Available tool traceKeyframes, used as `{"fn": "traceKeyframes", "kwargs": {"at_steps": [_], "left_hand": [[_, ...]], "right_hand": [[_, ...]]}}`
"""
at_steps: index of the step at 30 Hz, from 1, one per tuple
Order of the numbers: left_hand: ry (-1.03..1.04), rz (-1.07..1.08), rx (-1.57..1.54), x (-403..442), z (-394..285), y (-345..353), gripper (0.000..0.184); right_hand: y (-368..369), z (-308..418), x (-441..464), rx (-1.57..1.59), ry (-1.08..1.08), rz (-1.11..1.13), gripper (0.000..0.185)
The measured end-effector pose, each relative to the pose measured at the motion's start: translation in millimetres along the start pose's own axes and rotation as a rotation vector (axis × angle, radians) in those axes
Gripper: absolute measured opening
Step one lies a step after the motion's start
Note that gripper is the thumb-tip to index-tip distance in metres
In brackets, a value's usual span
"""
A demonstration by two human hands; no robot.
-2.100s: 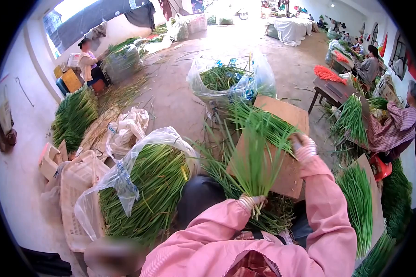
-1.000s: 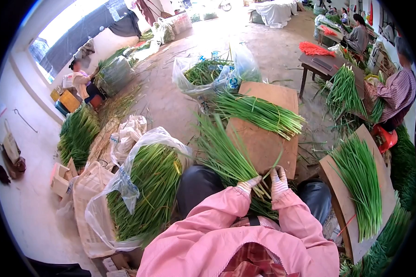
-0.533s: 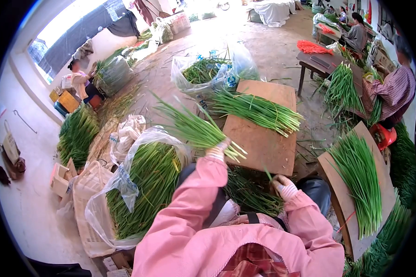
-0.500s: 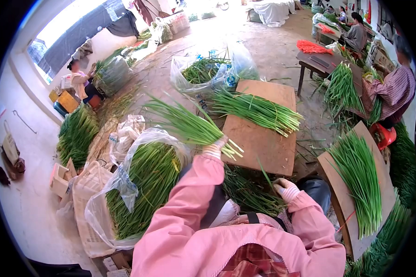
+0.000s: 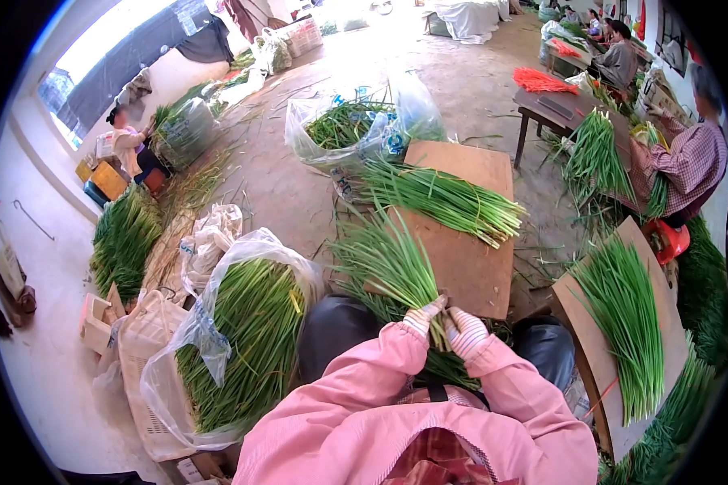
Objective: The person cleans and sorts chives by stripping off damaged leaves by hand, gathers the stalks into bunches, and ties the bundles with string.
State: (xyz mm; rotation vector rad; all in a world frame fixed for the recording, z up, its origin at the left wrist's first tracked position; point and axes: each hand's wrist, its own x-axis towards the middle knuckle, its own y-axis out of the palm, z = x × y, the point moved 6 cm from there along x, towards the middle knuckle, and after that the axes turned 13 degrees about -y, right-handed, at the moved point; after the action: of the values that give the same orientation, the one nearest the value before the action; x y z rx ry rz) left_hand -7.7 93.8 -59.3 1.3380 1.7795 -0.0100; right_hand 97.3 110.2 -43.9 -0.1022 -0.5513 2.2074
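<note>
Left hand (image 5: 425, 314) clasping green stalks (image 5: 392, 263) by the near edge of the brown board (image 5: 471, 271), right hand (image 5: 466, 330) at their lower ends, its grip unclear, separate bundle (image 5: 453, 198) across the board

No wording legible. Blue print (image 5: 395, 144) on the clear plastic bag (image 5: 419, 105) mid-floor: creased, unreadable. Blue marks (image 5: 221, 352) on the left plastic bag (image 5: 160, 380): folded, likewise unreadable. Pale crate (image 5: 301, 37) at rear: faint marks, too blurred to make out.
</note>
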Motion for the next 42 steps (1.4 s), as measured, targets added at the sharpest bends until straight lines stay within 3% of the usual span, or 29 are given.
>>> {"fn": "traceKeyframes", "kwargs": {"at_steps": [2,3,4,6,8,12,14,16,19,20,22,24,27,28,30,31,32,34,35,38,42], "left_hand": [[-0.068,0.181,-0.259,-23.8,-16.8,19.8,0.026],[-0.009,0.221,-0.263,-21.4,-30.1,18.8,0.026],[-0.001,0.327,-0.335,-24.3,-45.2,21.9,0.020],[0.063,0.071,-0.415,-32.9,-76.8,12.1,0.021],[0.375,0.081,-0.403,-29.6,-111.9,-5.9,0.023],[0.428,0.088,-0.411,-29.5,-121.9,-20.5,0.026],[0.349,0.168,-0.404,-32.7,-113.0,-12.3,0.028],[0.155,0.364,-0.565,-22.0,-101.8,-2.0,0.021],[0.143,0.378,-0.546,-8.3,-101.6,-1.0,0.021],[0.154,0.363,-0.561,-3.9,-96.0,-1.6,0.023],[0.172,0.287,-0.400,-7.4,-95.9,-0.8,0.027],[0.205,0.321,-0.349,-3.1,-95.7,-2.3,0.025],[0.271,-0.185,-0.079,-12.1,-95.6,-20.1,0.032],[0.400,-0.277,0.119,-14.5,-103.9,-24.1,0.037],[0.454,-0.092,-0.077,-20.1,-117.2,-9.4,0.040],[0.621,0.009,-0.126,-17.9,-129.7,-5.6,0.046],[0.510,-0.013,-0.227,-30.8,-129.9,5.4,0.038],[0.315,0.455,-0.380,-17.5,-125.8,4.4,0.027],[0.213,0.546,-0.465,-15.1,-119.5,7.5,0.013],[0.079,0.578,-0.587,-12.1,-111.2,9.0,0.012],[0.024,0.612,-0.568,-8.7,-107.0,6.9,0.010]], "right_hand": [[-5.8,44.0,1.7,-0.056,-0.195,-0.042,0.018],[-8.3,43.5,5.6,-0.004,-0.183,0.046,0.021],[-26.3,91.6,9.9,0.093,-0.151,0.053,0.016],[-44.7,98.9,25.0,-0.373,-0.228,0.302,0.011],[-74.4,92.1,43.4,-0.475,-0.344,0.074,0.014],[-139.8,59.0,105.3,-0.881,-0.162,-0.127,0.028],[-158.3,35.9,124.7,-1.002,-0.054,-0.128,0.048],[-163.6,14.5,130.7,-1.026,0.105,-0.156,0.056],[-147.3,-4.8,133.1,-1.030,0.233,0.031,0.056],[-136.4,-5.7,129.1,-1.028,0.199,0.075,0.053],[-115.8,6.9,111.6,-1.076,-0.136,-0.077,0.048],[-96.6,19.1,91.3,-1.008,-0.115,0.052,0.052],[-89.0,14.2,68.1,-0.982,-0.223,0.059,0.051],[-95.2,19.1,64.4,-0.906,-0.335,0.045,0.048],[-127.8,23.2,59.7,-0.775,-0.221,-0.061,0.040],[-147.7,3.1,59.2,-0.722,-0.189,-0.193,0.036],[-170.2,-19.8,57.8,-0.667,-0.158,-0.322,0.032],[-188.7,-39.6,58.7,-0.328,-0.021,-0.336,0.017],[-185.0,-35.2,58.2,-0.337,-0.038,-0.271,0.016],[-151.7,-3.7,73.9,-0.298,-0.144,-0.195,0.017],[-117.0,6.6,100.4,-0.671,-0.083,0.107,0.031]]}}
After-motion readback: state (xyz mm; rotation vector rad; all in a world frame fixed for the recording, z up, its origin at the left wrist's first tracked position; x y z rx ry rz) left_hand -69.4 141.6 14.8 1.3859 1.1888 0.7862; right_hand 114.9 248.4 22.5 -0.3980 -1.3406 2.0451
